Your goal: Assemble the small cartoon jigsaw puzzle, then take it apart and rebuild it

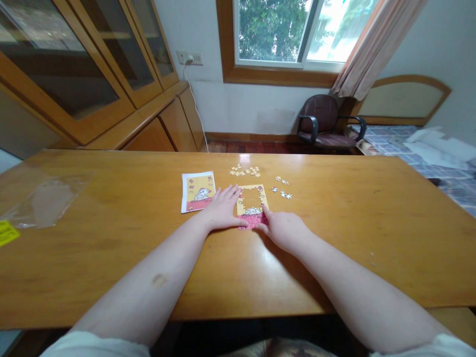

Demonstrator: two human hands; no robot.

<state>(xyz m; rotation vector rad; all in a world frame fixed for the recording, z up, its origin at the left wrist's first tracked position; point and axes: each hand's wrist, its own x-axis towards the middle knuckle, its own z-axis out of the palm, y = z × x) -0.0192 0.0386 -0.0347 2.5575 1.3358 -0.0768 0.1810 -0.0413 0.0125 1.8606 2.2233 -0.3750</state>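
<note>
A partly assembled jigsaw puzzle (254, 221), yellow above and pink below, lies on the wooden table with an open gap in its upper middle. My left hand (222, 208) rests flat along its left edge, fingers spread, thumb on the lower left corner. My right hand (284, 229) touches the lower right edge with index finger and thumb apart, its other fingers curled under. Beyond the puzzle sit loose yellow pieces (245, 172). To its right are several white-and-coloured pieces (285, 195). A picture sheet (190, 192) showing a white animal lies left of my left hand.
The wooden table (122, 238) spans the view. A clear plastic bag (48, 201) with a yellow label (7, 233) lies at its left. Behind are a glass-door cabinet (111, 49), a brown office chair (323, 119) and a bed (394, 141).
</note>
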